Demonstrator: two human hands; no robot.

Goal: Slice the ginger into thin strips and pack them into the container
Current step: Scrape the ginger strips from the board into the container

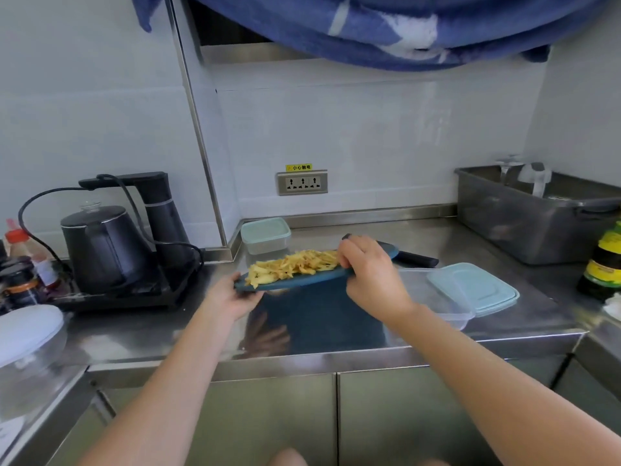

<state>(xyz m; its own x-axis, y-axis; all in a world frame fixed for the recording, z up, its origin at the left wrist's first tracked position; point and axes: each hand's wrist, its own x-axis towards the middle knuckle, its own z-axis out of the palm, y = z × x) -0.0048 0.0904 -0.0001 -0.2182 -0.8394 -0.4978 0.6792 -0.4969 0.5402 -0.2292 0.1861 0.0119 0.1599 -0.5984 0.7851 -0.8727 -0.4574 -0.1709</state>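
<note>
A dark blue cutting board [302, 279] is lifted off the steel counter, its left end lower. A pile of pale yellow ginger strips [292, 265] lies on it. My left hand [232, 297] grips the board's left end from below. My right hand [369, 270] holds the board's right part, fingers curled over the top edge beside the strips and thumb under the near edge. An open clear container [447, 307] stands on the counter just right of my right wrist. Its light blue lid [477, 287] rests against its far right side.
A black knife [416, 258] lies behind the board. A closed container with a pale green lid [265, 235] sits at the back wall. An electric kettle [104, 243] and bottles [23, 264] stand left; a steel tub [524, 216] and a sauce bottle [605, 260] stand right.
</note>
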